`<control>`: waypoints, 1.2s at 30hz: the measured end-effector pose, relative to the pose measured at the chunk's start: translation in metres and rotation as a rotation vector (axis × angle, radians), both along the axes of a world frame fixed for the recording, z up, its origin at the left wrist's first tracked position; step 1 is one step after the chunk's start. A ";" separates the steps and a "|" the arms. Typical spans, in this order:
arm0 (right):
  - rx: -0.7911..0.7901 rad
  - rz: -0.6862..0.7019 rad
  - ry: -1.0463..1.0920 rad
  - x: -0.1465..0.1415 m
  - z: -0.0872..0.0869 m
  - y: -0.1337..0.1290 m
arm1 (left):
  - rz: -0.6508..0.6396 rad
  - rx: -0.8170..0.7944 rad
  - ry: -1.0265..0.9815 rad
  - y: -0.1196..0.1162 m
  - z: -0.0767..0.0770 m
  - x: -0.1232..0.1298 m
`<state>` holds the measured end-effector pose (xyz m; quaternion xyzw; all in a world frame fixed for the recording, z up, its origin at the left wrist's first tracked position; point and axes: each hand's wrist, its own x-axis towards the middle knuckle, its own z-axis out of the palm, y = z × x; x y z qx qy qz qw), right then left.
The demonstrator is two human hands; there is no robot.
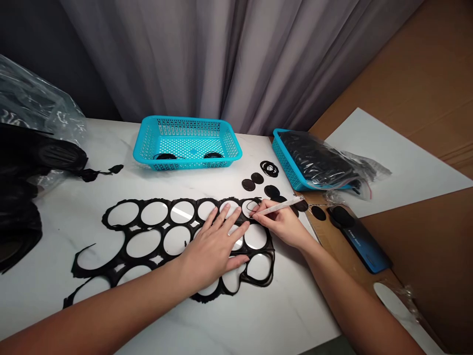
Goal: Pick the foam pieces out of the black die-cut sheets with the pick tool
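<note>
A black sheet with rows of round holes lies flat on the white table. Across its middle, my left hand rests palm down with the fingers spread, pressing on the sheet. My right hand is closed around a white pen-like tool, at the sheet's upper right hole. A thin black loop shows beside my right fingertips, inside that hole. Several black discs and a coil of thin black rings lie just beyond my right hand.
A blue basket with some black rings stands behind the sheet. Right of it, another blue basket holds a bagged black stack. A blue box-like device lies at the right, black material at the left.
</note>
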<state>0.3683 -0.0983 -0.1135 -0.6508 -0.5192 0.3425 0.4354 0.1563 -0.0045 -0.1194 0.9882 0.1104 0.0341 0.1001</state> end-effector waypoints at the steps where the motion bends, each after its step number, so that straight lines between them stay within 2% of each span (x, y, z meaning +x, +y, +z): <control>1: -0.001 0.004 -0.008 0.000 0.000 0.000 | 0.001 0.001 -0.005 0.000 -0.001 0.000; 7: 0.009 0.026 -0.045 -0.001 0.002 0.001 | -0.002 -0.006 0.014 0.000 0.000 0.000; 14: 0.124 0.081 -0.273 -0.004 0.006 -0.002 | -0.006 -0.036 -0.038 0.001 -0.004 -0.002; 17: 0.201 0.180 -0.460 -0.008 0.007 -0.006 | 0.009 -0.043 -0.040 0.001 -0.003 -0.002; 20: 0.195 0.254 -0.693 -0.009 0.006 -0.004 | 0.026 -0.053 -0.020 0.000 0.000 -0.001; 22: 0.206 0.154 -0.763 -0.003 0.005 0.003 | 0.030 -0.057 -0.018 -0.001 0.001 -0.001; 26: 0.323 -0.285 -0.818 0.026 0.006 0.022 | 0.024 -0.059 -0.028 0.000 0.002 -0.002; 28: 0.336 -0.422 -0.815 0.040 0.014 0.029 | 0.023 -0.063 -0.017 0.001 0.003 -0.002; 33: 0.419 -0.613 -0.822 0.060 0.055 0.038 | 0.025 -0.098 -0.002 0.001 0.006 -0.001; 36: 0.467 -0.680 -0.657 0.058 0.081 0.046 | 0.031 -0.191 0.062 0.004 0.015 -0.001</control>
